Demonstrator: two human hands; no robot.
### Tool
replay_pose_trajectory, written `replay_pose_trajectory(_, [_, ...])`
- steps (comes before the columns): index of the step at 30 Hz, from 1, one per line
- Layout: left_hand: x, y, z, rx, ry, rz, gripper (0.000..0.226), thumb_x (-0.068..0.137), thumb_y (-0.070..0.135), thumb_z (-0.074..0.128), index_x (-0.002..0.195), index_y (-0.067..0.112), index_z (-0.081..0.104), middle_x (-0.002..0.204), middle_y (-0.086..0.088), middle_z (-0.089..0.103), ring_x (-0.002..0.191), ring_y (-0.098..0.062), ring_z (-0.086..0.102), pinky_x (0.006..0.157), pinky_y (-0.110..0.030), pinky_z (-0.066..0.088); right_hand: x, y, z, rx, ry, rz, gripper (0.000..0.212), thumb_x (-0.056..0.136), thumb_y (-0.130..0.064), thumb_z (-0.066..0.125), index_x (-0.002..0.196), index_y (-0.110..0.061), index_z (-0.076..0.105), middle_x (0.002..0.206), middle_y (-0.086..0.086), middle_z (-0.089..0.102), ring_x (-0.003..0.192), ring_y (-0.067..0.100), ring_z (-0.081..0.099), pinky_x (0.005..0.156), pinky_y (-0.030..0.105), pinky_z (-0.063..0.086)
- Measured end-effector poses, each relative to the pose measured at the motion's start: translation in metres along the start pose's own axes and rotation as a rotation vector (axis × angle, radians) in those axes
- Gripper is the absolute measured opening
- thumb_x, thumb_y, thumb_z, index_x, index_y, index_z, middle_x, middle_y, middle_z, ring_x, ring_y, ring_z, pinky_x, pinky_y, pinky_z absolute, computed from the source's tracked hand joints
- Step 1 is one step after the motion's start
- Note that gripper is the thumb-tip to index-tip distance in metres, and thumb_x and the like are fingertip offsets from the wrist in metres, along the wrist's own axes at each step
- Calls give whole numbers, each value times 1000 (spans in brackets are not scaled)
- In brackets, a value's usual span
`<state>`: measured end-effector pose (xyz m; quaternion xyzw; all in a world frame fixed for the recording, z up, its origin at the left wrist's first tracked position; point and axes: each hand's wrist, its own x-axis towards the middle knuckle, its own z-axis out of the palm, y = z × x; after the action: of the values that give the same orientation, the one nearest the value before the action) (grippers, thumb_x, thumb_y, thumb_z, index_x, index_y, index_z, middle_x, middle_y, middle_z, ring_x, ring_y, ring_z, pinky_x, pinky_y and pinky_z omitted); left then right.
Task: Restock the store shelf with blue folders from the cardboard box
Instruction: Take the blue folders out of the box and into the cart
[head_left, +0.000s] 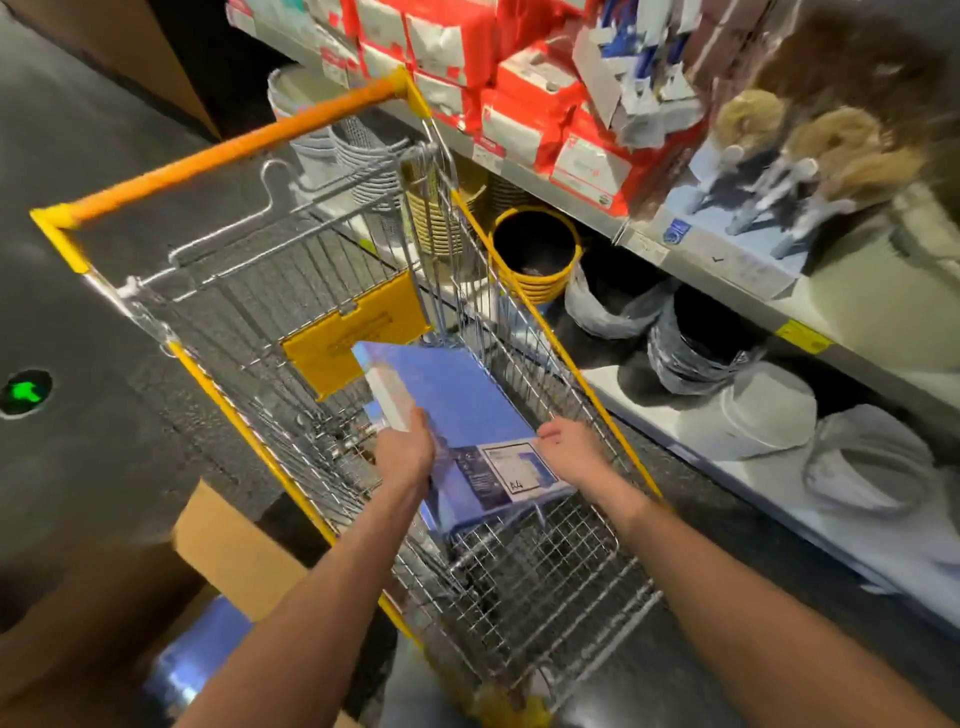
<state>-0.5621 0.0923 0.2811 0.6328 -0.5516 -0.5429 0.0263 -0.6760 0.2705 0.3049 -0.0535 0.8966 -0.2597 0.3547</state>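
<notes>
Wire cart (322, 291) at centre, its handle bar (234, 150) at the far end. A stack of folders (457, 410) held over the cart basket, left hand (408, 452) on its left edge, right hand (569, 441) at its right edge. Cardboard box (228, 551) at the cart's near left. Shelf (727, 270) along the right; packets (524, 104) on its upper level, buckets (535, 249) below

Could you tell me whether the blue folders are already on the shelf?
No, both hands hold the blue folders over the wire cart, beside the shelf.
</notes>
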Motion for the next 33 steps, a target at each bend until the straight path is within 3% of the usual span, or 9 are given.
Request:
replay_pose_trajectory(4, [35, -2, 25, 33, -60, -7, 75, 89, 65, 50, 122, -2, 54, 118, -20, 67, 100, -38, 65, 88, -47, 57, 26, -11, 8, -24, 13, 78, 6, 91, -20, 67, 90, -19, 73, 96, 6, 74, 93, 24, 68, 76, 27, 50])
replay_pose_trajectory(6, [48, 1, 38, 86, -89, -9, 70, 97, 57, 48, 128, -6, 48, 124, -22, 63, 108, -41, 63, 91, -43, 53, 38, -16, 14, -51, 10, 109, 11, 94, -18, 63, 90, -17, 73, 91, 4, 70, 87, 20, 64, 69, 22, 43])
replay_pose_trajectory(9, [67, -4, 58, 151, -125, -8, 68, 104, 49, 43, 136, -10, 38, 129, -30, 59, 115, -44, 61, 95, -48, 51, 56, -17, 26, -150, -9, 115, 39, 96, -18, 53, 58, -23, 49, 79, 10, 63, 76, 25, 63, 61, 30, 33])
replay_pose_trajectory(12, [81, -9, 73, 188, -131, -13, 66, 106, 47, 39, 137, -11, 36, 131, -29, 59, 115, -43, 61, 96, -47, 50, 64, -21, 31, -160, -48, 126, 29, 100, -21, 50, 77, -19, 68, 91, 9, 70, 84, 29, 68, 60, 31, 41])
replay_pose_trajectory(16, [100, -9, 93, 249, -250, -37, 67, 107, 46, 37, 141, -12, 31, 116, -25, 67, 102, -36, 66, 82, -37, 50, 73, -21, 33, -85, -51, 134, 24, 101, -23, 54, 112, -11, 72, 112, 9, 72, 98, 27, 66, 85, 38, 51])
replay_pose_trajectory(20, [121, -17, 97, 426, -465, -90, 47, 107, 26, 46, 124, -15, 58, 118, -31, 67, 113, -43, 64, 85, -37, 53, 71, -16, 29, 12, -50, 168, 23, 100, -17, 57, 118, -9, 69, 110, 7, 71, 90, 16, 62, 79, 29, 50])
replay_pose_trajectory(24, [127, -10, 89, 606, -576, -46, 31, 105, 4, 44, 125, -9, 63, 115, -18, 65, 108, -32, 62, 63, -8, 42, 67, -13, 24, 49, -60, 198, 29, 102, -22, 53, 128, -13, 63, 97, -3, 64, 87, 14, 66, 64, 15, 51])
replay_pose_trajectory(28, [118, -1, 69, 726, -515, 78, 32, 104, 9, 42, 120, -10, 63, 122, -23, 67, 114, -37, 64, 86, -36, 48, 59, -17, 20, 19, -78, 164, 28, 103, -27, 51, 127, -16, 62, 109, 2, 69, 101, 23, 67, 83, 37, 55])
replay_pose_trajectory(33, [92, -1, 56, 642, -348, 281, 40, 102, 30, 51, 122, -4, 59, 121, -21, 66, 111, -38, 63, 88, -37, 47, 42, -22, 21, -11, -84, 44, 27, 102, -25, 52, 116, -9, 68, 106, 6, 70, 88, 21, 66, 61, 23, 48])
